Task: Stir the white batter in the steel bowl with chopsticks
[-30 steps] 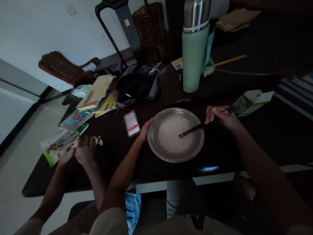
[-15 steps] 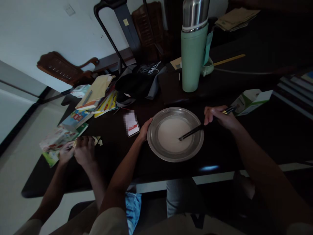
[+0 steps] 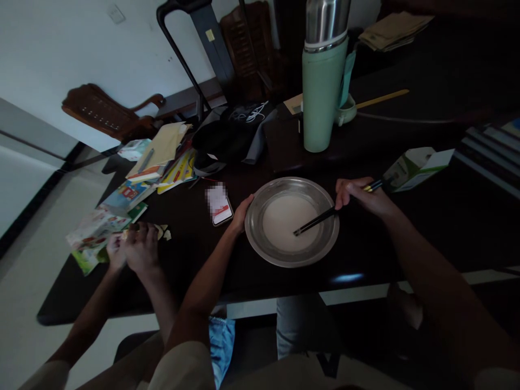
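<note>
steel bowl (image 3: 292, 260) | left fingers (image 3: 242, 210) clasp left rim | right fingers (image 3: 343, 196) clamped on chopsticks (image 3: 314, 221)

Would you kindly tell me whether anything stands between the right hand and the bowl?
Nothing visible does: the chopsticks in the right hand reach into the bowl, tips at the whitish liquid. The open carton is beyond the hand, not between.

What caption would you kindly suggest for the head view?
Left hand on a metal bowl of pale liquid, right hand holding chopsticks.
</note>
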A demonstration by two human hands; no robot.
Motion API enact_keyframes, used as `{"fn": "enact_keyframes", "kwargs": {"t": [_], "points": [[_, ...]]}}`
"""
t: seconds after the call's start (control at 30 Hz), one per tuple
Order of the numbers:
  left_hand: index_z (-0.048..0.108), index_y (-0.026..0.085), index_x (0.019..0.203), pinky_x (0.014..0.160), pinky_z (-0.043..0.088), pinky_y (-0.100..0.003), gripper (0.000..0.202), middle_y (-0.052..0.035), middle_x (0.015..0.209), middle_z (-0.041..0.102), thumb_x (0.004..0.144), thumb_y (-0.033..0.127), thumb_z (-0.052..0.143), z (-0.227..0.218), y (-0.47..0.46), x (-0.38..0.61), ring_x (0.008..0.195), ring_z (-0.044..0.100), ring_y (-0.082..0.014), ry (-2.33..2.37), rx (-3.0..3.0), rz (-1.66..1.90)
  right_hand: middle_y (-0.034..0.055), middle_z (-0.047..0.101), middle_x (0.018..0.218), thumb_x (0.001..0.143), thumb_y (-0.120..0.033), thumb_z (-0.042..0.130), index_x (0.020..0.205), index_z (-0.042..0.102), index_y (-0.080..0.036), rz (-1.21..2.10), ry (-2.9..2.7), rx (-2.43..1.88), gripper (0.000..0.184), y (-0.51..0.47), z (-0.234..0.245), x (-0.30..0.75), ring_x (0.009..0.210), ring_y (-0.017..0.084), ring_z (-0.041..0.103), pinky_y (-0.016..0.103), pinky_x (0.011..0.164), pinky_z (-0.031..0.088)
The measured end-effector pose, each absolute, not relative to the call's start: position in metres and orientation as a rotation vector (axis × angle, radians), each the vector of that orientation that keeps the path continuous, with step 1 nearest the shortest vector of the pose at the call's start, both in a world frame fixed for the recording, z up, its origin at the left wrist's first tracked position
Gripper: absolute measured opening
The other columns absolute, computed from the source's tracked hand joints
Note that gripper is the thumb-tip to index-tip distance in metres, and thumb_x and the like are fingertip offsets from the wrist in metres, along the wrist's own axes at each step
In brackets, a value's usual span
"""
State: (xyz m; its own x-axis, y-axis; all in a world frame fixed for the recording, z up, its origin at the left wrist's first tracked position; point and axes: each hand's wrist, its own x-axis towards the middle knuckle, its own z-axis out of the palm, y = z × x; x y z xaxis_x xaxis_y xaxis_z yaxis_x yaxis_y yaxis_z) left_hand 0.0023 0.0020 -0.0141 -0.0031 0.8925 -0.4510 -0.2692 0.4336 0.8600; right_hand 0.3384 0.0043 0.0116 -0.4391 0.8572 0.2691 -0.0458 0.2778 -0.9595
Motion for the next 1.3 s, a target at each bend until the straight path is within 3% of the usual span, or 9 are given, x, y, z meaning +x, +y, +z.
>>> {"fn": "enact_keyframes", "kwargs": {"t": [0.2,0.37,0.6,0.8,1.0,1.2,1.3], "points": [[0.072,0.014,0.093,0.074,0.053,-0.028,0.030,-0.0033,0.072,0.072,0.082,0.039,0.061,-0.013,0.002,0.003,0.081,0.069,-0.0208,1.236,0.629,1.013,0.0048,0.071,0.075,0.088,-0.050,0.057,0.065,0.065,-0.024,1.198,-1.699,-0.873,0.036,0.004,0.012,0.333,0.076,0.020,0.063,0.037,0.078,0.046],[0.072,0.014,0.094,0.075,0.053,-0.029,0.031,-0.0039,0.073,0.072,0.081,0.040,0.062,-0.014,0.003,0.002,0.082,0.069,-0.0218,1.259,0.649,1.013,0.0023,0.067,0.063,0.091,-0.050,0.050,0.057,0.063,-0.026,1.226,-1.616,-0.807,0.043,0.005,0.010,0.340,0.064,0.019,0.058,0.040,0.070,0.044],[0.073,0.014,0.094,0.073,0.053,-0.029,0.033,-0.0034,0.069,0.071,0.080,0.042,0.063,-0.013,0.002,0.003,0.080,0.070,-0.0218,1.246,0.628,0.999,0.0018,0.072,0.076,0.088,-0.049,0.056,0.066,0.065,-0.029,1.180,-1.765,-0.885,0.032,0.004,0.014,0.333,0.078,0.024,0.060,0.043,0.079,0.045],[0.072,0.013,0.087,0.072,0.053,-0.028,0.029,-0.0034,0.067,0.070,0.081,0.040,0.062,-0.015,0.003,0.002,0.080,0.069,-0.0212,1.243,0.626,1.002,0.0033,0.067,0.063,0.091,-0.054,0.048,0.057,0.063,-0.027,1.232,-1.609,-0.840,0.046,0.004,0.010,0.341,0.065,0.020,0.057,0.041,0.071,0.046],[0.072,0.013,0.091,0.071,0.053,-0.029,0.033,-0.0044,0.070,0.072,0.080,0.043,0.064,-0.016,0.002,0.001,0.078,0.070,-0.0217,1.256,0.627,0.996,0.0046,0.072,0.077,0.088,-0.050,0.056,0.068,0.067,-0.023,1.203,-1.770,-0.824,0.036,0.005,0.010,0.332,0.078,0.021,0.063,0.038,0.077,0.046],[0.072,0.014,0.092,0.072,0.053,-0.029,0.029,-0.0037,0.069,0.072,0.083,0.039,0.060,-0.015,0.003,0.003,0.078,0.070,-0.0211,1.252,0.612,1.010,0.0034,0.067,0.062,0.090,-0.051,0.052,0.058,0.063,-0.023,1.203,-1.594,-0.797,0.045,0.006,0.010,0.341,0.063,0.019,0.061,0.037,0.069,0.047],[0.073,0.015,0.094,0.072,0.053,-0.028,0.028,-0.0027,0.068,0.071,0.085,0.037,0.058,-0.015,0.002,0.003,0.078,0.070,-0.0207,1.256,0.609,1.016,0.0046,0.069,0.067,0.088,-0.053,0.054,0.060,0.065,-0.023,1.264,-1.712,-0.762,0.042,0.004,0.011,0.336,0.068,0.020,0.062,0.036,0.069,0.047]]}}
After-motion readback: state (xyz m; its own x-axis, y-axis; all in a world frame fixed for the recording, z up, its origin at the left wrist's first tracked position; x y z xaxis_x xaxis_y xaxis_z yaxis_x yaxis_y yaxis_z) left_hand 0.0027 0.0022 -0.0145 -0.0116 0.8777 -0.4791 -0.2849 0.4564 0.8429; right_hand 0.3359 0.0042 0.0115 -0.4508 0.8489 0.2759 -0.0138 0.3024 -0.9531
